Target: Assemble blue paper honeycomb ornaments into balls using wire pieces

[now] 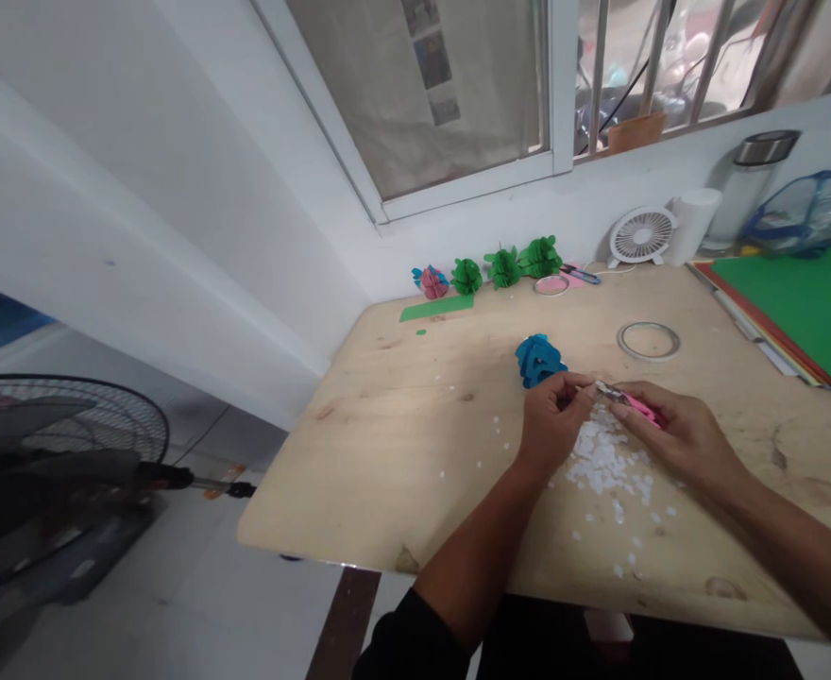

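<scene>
My right hand point(677, 430) is closed around pink-handled scissors point(644, 410), whose metal blades point left toward my other hand. Fingertips of my left hand point(555, 411) are pinched together right at the blade tips; a small pale bit shows there, too tiny to make out. Just behind the left hand sits a blue folded-paper ball point(539, 359), partly covered by the fingers. Beneath both hands lies a loose heap of small white pieces point(603, 458), with more scattered toward the table's front edge.
Along the wall stand green paper balls point(504, 267) and a pink-and-blue one point(432, 281). A green strip point(436, 308), a tape roll point(648, 326), a cutter knife point(581, 274), a small white fan point(642, 236) and coloured sheets point(802, 302) share the wooden table point(373, 444).
</scene>
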`<state>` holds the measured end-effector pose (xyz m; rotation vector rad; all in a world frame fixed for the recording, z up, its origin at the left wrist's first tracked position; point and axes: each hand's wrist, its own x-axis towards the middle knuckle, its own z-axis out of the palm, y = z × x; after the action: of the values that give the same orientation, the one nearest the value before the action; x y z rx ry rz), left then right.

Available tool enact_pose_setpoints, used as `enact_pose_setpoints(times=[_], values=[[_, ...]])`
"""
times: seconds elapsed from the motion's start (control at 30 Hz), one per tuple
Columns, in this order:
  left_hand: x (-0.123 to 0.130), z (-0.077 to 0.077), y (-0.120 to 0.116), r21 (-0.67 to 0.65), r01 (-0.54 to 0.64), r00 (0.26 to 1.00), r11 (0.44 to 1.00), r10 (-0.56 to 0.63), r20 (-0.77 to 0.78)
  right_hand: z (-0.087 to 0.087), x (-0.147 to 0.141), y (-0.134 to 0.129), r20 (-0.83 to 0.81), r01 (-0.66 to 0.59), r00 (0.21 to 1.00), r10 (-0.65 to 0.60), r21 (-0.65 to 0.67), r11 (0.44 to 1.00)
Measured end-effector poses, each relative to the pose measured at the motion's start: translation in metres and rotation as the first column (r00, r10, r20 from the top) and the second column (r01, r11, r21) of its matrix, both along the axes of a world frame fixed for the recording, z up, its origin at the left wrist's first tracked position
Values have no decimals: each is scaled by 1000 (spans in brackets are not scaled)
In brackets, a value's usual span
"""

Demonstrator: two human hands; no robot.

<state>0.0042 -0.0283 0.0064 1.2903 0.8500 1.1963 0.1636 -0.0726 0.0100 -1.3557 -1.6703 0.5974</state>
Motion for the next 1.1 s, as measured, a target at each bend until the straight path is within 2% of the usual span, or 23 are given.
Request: enact_pose_setpoints(times=[0.23,0.6,1.1], values=[[0,-2,0,0,36,999,999,-36,5,3,-1,-1,-5,-15,1000,15,-15,1000],[-3,-2,2,22,87,996,996,-87,21,-1,1,-1,2,-17,1000,17,-17,1000],[-6,2,3,23,111,994,993,-112,12,7,-1,1,-113,-34,993,22,-107,994]])
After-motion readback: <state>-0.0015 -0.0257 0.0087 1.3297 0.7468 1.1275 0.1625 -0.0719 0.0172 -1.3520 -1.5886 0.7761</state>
